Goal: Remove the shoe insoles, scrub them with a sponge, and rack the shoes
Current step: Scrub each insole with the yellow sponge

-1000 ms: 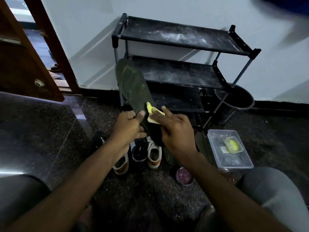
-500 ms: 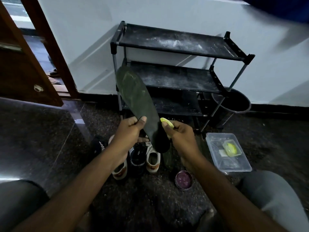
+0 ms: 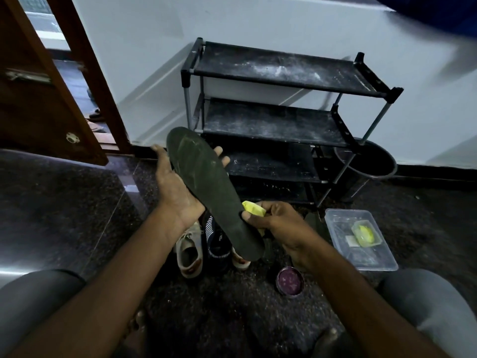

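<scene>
The room is dim. A pale, plain wall runs across the back, and a dark skirting strip closes it where it meets the floor. The floor is of dark, speckled, polished stone with thin joint lines, and it gives a bright reflection at the left edge. On the left a brown wooden door stands open, and past its frame a lighter passage is seen. Against the wall stands a black shoe rack with three shelves on grey metal posts; the top shelf carries white dust marks. Just beside its right legs a dark round bucket stands on the floor.
</scene>
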